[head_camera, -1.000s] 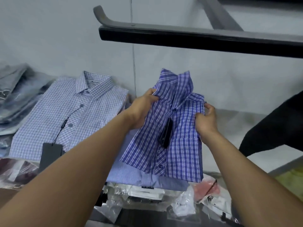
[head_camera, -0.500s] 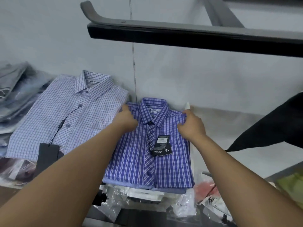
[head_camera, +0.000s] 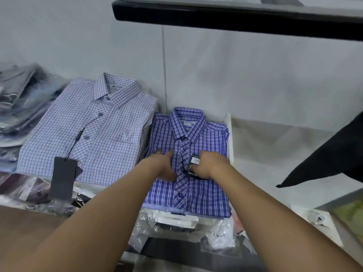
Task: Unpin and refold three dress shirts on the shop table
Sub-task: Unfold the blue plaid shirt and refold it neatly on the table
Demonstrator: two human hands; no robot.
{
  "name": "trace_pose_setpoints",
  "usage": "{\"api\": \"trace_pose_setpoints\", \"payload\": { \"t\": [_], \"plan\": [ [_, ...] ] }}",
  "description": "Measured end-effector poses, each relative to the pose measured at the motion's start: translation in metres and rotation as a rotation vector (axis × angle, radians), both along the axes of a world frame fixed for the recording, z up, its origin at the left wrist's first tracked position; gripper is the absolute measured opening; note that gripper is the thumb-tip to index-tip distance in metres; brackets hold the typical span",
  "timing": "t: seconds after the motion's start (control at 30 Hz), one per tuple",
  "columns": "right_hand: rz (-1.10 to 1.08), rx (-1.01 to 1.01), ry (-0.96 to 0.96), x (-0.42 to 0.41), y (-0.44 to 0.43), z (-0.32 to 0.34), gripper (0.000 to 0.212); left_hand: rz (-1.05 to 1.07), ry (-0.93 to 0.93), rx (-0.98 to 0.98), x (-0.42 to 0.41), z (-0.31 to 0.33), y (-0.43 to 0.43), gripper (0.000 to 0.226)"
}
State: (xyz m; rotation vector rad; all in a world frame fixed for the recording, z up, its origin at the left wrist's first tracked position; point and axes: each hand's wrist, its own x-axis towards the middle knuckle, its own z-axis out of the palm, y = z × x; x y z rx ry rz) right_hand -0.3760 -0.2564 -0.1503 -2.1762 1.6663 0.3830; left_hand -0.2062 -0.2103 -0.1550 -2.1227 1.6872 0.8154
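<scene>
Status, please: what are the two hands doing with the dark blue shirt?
Left hand flat on the dark blue shirt. Right hand on its black tag, grip unclear. Shirt folded, lying flat, collar on top. Nothing blocking it.

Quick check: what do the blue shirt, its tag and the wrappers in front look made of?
Blue shirt: woven cloth, matte, perhaps cotton or a blend; plaid pattern, crisp folds. Tag: stiff black card, it seems, with white print. Wrappers: thin clear plastic film; glossy and crinkled.
</scene>
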Motion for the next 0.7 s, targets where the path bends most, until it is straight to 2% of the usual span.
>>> {"api": "trace_pose_setpoints", "payload": {
  "t": [0.1, 0.2, 0.27, 0.33, 0.43, 0.47, 0.53, 0.63, 0.7],
  "plan": [
    [-0.08, 0.079, -0.136, -0.002, 0.001, -0.01, 0.067, 0.021, -0.018, -0.03, 0.0, -0.011, 0.006, 0.105],
    [-0.183, 0.098, -0.276, -0.005, 0.001, -0.007, 0.069, 0.018, -0.032, -0.058, -0.002, -0.012, 0.011, 0.099],
    [-0.178, 0.076, -0.282, -0.006, 0.003, -0.004, 0.069, 0.007, -0.052, -0.095, -0.006, -0.007, 0.013, 0.092],
    [-0.135, -0.029, -0.249, -0.007, 0.008, -0.002, 0.066, 0.022, -0.039, -0.151, -0.011, -0.004, 0.012, 0.081],
    [-0.157, -0.079, -0.271, -0.006, 0.01, -0.003, 0.064, 0.104, 0.08, -0.206, -0.024, 0.003, 0.017, 0.065],
    [-0.207, -0.028, -0.302, -0.006, 0.01, -0.004, 0.066, 0.137, 0.141, -0.193, -0.028, 0.005, 0.02, 0.071],
    [-0.267, 0.059, -0.334, -0.006, 0.007, -0.011, 0.07, 0.202, 0.215, -0.124, -0.031, 0.003, 0.028, 0.1],
    [-0.246, 0.059, -0.306, -0.004, 0.004, -0.02, 0.069, 0.12, 0.16, -0.032, -0.019, -0.009, 0.037, 0.13],
    [-0.243, 0.07, -0.293, 0.0, 0.001, -0.021, 0.065, 0.093, 0.127, -0.035, -0.012, -0.013, 0.041, 0.138]
  ]
}}
